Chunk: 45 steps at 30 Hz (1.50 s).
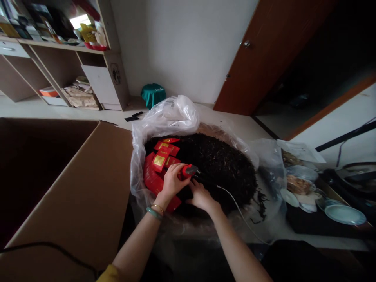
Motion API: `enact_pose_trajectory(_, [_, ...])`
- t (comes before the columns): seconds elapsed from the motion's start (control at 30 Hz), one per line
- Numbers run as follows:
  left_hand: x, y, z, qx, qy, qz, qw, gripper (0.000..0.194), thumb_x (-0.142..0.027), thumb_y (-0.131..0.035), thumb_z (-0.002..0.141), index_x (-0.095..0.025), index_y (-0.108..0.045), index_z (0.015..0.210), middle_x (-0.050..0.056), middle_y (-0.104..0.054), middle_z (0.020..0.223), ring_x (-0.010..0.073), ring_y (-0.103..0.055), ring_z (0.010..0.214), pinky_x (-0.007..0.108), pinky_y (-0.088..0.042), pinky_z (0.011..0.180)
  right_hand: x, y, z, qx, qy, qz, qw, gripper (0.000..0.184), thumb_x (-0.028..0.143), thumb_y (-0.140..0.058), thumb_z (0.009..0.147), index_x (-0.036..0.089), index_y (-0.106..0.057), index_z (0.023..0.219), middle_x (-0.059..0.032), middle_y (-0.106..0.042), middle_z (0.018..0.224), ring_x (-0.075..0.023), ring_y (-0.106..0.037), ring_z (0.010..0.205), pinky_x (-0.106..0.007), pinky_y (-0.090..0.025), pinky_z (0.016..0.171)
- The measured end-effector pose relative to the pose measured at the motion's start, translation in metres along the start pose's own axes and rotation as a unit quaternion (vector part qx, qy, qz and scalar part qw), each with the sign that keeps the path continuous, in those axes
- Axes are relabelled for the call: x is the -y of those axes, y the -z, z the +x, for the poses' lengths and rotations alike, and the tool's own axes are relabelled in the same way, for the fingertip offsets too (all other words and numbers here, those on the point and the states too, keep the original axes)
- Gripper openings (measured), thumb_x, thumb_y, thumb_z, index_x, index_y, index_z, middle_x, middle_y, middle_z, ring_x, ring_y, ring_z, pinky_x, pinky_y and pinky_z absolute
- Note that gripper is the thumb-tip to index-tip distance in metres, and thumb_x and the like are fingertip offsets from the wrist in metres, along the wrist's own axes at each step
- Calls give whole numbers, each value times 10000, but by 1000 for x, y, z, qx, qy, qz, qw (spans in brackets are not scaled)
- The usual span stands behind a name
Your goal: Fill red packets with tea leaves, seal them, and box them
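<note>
"What stands at the far left?"

"A cardboard box (107, 168), its flaps up and its inside in deep shadow. Behind it, by the wall, is a desk (98, 84) with a yellow basket (88, 33) on top."

"And next along?"

"A large clear plastic bag (136, 168), its mouth wide, with a teal bundle (153, 95) on the floor behind it. Red packets (160, 159) with gold panels lie overlapping inside, toward the bag's left side."

"Where's the left hand?"

"The left hand (174, 181) is over those packets, a green bangle (154, 212) at its wrist. Thumb and fingers are pinching a red item (185, 171) with a dark grey end; I can't tell quite what it is."

"The right one?"

"The right hand (202, 196) is just beside it, slightly lower, reaching in over the shadowed front of the bag. Its fingertips are lost in the dark, so I can't tell whether it grips anything."

"What fills the rest of the bag?"

"Dark shreds (226, 162), like dried leaves, heaped toward the right. A white cable (236, 205) curves across their near edge."

"Farthest right?"

"A clear tub (299, 184) of brownish bits, then a pale dish (345, 214)."
</note>
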State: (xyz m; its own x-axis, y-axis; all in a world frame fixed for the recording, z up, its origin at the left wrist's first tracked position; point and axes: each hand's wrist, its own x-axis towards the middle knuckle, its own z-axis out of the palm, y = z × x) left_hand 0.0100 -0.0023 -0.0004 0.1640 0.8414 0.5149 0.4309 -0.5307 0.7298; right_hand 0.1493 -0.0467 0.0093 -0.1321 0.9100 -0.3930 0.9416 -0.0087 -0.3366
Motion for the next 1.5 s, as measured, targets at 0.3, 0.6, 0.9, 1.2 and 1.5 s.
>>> enact_pose_trajectory(0.3, [3,0,1,-24,15,-12,1000,385,-220,-697,690,-187,-631,1068,88,-654,1062,235,-612,978,405,-547,848,37,-19,16,-12,0,-130,991,676,214,-689,721,214,-457,1356,-208,-385,1430,-387,-431,1222,-463,-487,859])
enact_pose_trajectory(0.6, [5,-1,0,-26,19,-8,999,410,-217,-707,675,-207,-621,1076,72,-651,1072,228,-613,985,395,-542,871,32,-14,18,-27,0,-84,996,551,96,-490,792,216,-488,1330,-180,-532,1303,-322,-585,1062,-381,-510,745])
enact_pose_trajectory(0.9, [7,-2,0,-28,26,-27,999,448,-234,-711,667,-193,-602,1100,78,-638,1080,227,-615,988,371,-558,829,-29,24,-3,-196,62,217,954,239,173,-600,620,215,-622,854,3,-665,769,-207,-640,738,-297,-489,694])
enact_pose_trajectory(1.2, [6,0,-1,-6,34,-32,999,465,-255,-734,663,-191,-601,1103,90,-629,1084,235,-609,988,347,-564,785,8,96,-22,-289,147,226,919,218,176,-612,631,211,-619,846,13,-650,774,-179,-613,745,-279,-476,723])
enact_pose_trajectory(1.5, [11,-1,-2,-17,23,-33,999,502,-220,-733,651,-212,-586,1130,70,-625,1098,224,-613,998,359,-557,820,27,88,-13,-318,184,132,921,349,82,-657,667,205,-635,993,-49,-639,984,-192,-627,915,-325,-492,866])
